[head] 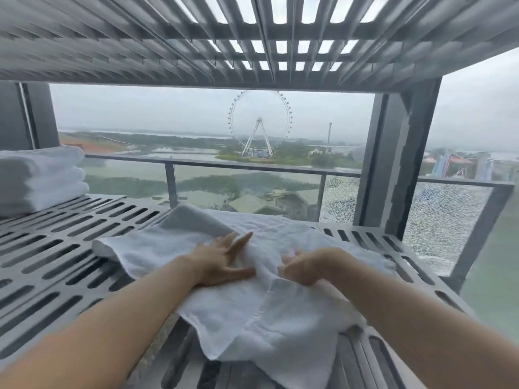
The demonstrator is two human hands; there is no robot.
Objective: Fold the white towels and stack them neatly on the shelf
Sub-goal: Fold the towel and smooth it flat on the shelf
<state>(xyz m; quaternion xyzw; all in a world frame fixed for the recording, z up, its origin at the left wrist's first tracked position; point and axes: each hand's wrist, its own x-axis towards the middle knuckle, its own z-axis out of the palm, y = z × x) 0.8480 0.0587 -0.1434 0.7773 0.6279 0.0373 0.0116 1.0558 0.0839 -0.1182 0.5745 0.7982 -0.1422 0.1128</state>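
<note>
At far left, a stack of folded towels (pixel 39 178), soft and white, sits on the slotted grey metal shelf (pixel 56 248). Your left hand (pixel 222 259) lies flat with straight, spread fingers, pressing the loose white towel (pixel 280 318) spread mid-shelf, its near edge hanging over the front. Just beside it, your right hand (pixel 311 266) curls its fingers, pinching a fold of the nubby terry.

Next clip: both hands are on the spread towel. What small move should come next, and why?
Probably the right hand should draw the cloth it pinches toward the right, smoothing the towel, while the flat left hand pins it. The towel lies wrinkled and part-folded on the shelf, its near edge hanging off, not ready for the folded stack.
</note>
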